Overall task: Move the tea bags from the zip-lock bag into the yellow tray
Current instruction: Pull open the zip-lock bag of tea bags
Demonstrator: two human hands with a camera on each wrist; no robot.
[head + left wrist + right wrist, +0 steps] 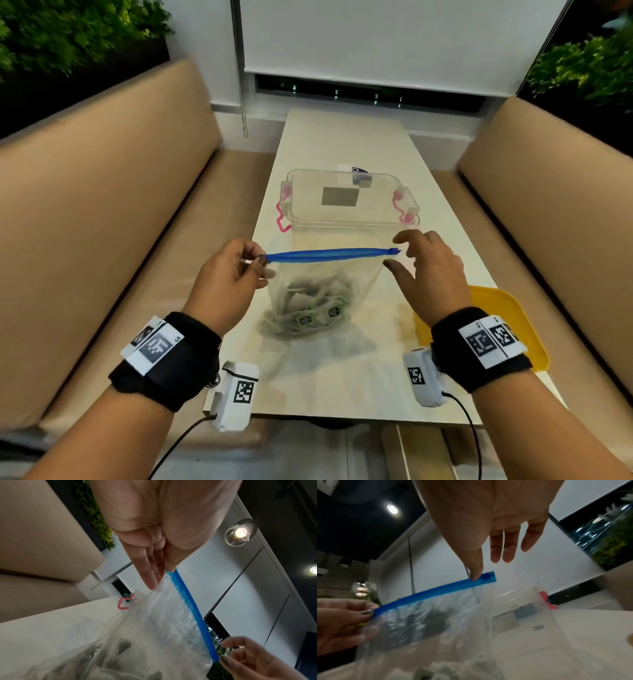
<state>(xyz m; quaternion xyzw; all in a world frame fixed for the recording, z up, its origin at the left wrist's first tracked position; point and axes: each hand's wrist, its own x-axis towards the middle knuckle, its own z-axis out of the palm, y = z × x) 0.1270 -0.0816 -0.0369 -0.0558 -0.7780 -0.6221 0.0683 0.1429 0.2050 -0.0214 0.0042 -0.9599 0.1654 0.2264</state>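
Note:
A clear zip-lock bag (pixel 325 274) with a blue zip strip (pixel 329 255) hangs upright over the table, its bottom resting on the surface. Several tea bags (pixel 315 308) lie bunched at its bottom. My left hand (pixel 236 270) pinches the strip's left end (pixel 171 572) between thumb and fingers. My right hand (pixel 424 263) hovers at the strip's right end (pixel 486 578) with fingers spread and straight, its thumb tip close to the strip. The yellow tray (pixel 496 308) lies on the table under my right wrist, mostly hidden by it.
A clear plastic box (pixel 349 202) with pink latches stands on the white table (pixel 342 144) just behind the bag. Tan bench cushions (pixel 102 205) run along both sides of the table. A window blind and wall close off the far end.

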